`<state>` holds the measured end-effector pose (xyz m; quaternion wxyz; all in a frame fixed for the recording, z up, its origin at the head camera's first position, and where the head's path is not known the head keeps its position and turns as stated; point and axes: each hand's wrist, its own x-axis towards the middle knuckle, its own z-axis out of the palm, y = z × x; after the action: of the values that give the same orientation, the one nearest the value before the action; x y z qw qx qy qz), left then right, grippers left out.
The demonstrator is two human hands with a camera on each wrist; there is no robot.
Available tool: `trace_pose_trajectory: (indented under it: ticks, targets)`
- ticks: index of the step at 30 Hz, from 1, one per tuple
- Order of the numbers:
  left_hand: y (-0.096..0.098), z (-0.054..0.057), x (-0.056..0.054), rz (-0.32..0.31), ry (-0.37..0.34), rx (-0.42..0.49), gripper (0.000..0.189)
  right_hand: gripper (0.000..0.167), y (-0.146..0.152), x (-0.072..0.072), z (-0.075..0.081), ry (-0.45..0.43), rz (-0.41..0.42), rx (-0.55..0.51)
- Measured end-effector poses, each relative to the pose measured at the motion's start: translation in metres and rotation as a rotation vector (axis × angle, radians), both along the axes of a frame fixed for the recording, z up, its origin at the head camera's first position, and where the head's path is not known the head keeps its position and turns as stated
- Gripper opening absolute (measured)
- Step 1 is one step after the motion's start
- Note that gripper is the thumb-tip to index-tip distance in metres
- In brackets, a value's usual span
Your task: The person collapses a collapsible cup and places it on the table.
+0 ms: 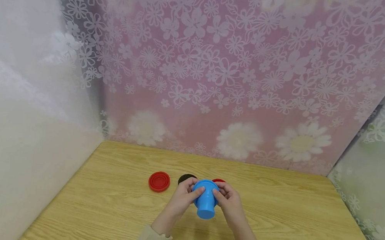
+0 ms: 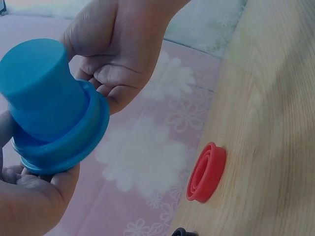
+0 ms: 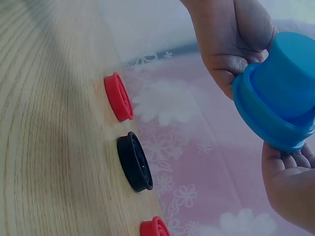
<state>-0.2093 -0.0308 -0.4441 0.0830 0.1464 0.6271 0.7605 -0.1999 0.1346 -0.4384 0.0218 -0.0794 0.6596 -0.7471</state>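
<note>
A blue collapsible cup (image 1: 207, 198), partly extended with a wide stepped rim, is held above the table between both hands. Its narrow round base points toward the person. My left hand (image 1: 181, 196) grips the rim's left side, thumb on the near face and fingers behind. On the opposite side my right hand (image 1: 232, 203) grips the rim in the same way. Both wrist views show the cup (image 2: 47, 93) tilted between the two hands, with the fingers partly hidden behind it.
On the wooden table (image 1: 117, 213) lie a flat red collapsed cup (image 1: 159, 181) at the left, a black one (image 3: 135, 162) in the middle and another red one (image 2: 206, 172) at the right, partly hidden in the head view. Flowered curtains (image 1: 217, 80) surround the table.
</note>
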Motion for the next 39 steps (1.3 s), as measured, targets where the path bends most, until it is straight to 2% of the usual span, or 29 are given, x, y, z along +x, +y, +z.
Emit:
trace_pose_trajectory:
  ticks: [6, 9, 10, 13, 16, 17, 26, 30, 34, 39]
  targets:
    - [0.001, 0.003, 0.003, 0.054, 0.062, -0.112, 0.03, 0.024, 0.0, 0.0, 0.0, 0.019, -0.045, 0.079]
    - [0.002, 0.017, 0.01, 0.103, 0.124, -0.208, 0.024, 0.023, -0.002, 0.001, 0.001, 0.039, -0.08, 0.118]
    - [0.002, 0.018, 0.01, 0.119, 0.148, -0.242, 0.024, 0.023, -0.002, 0.0, 0.001, 0.045, -0.094, 0.135]
    - [0.003, 0.016, 0.009, 0.152, 0.197, -0.334, 0.026, 0.024, -0.003, 0.0, 0.0, 0.062, -0.133, 0.203]
    - [0.003, 0.002, 0.002, 0.171, 0.229, -0.379, 0.029, 0.025, -0.004, 0.001, -0.002, 0.083, -0.17, 0.263]
    - [0.003, 0.002, 0.002, 0.175, 0.236, -0.388, 0.029, 0.025, -0.005, 0.001, -0.003, 0.096, -0.179, 0.278]
    - [0.004, 0.006, 0.001, 0.226, 0.308, -0.436, 0.019, 0.017, -0.006, 0.001, -0.002, 0.259, -0.268, 0.382]
    - [0.003, 0.014, 0.004, 0.194, 0.279, -0.401, 0.017, 0.018, -0.005, 0.0, -0.002, 0.255, -0.259, 0.373]
    - [0.0, 0.023, 0.009, 0.109, 0.22, -0.338, 0.021, 0.018, -0.005, -0.001, -0.003, 0.229, -0.254, 0.356]
    - [-0.005, 0.011, 0.003, -0.013, 0.107, -0.178, 0.03, 0.019, -0.005, -0.001, -0.004, 0.186, -0.248, 0.336]
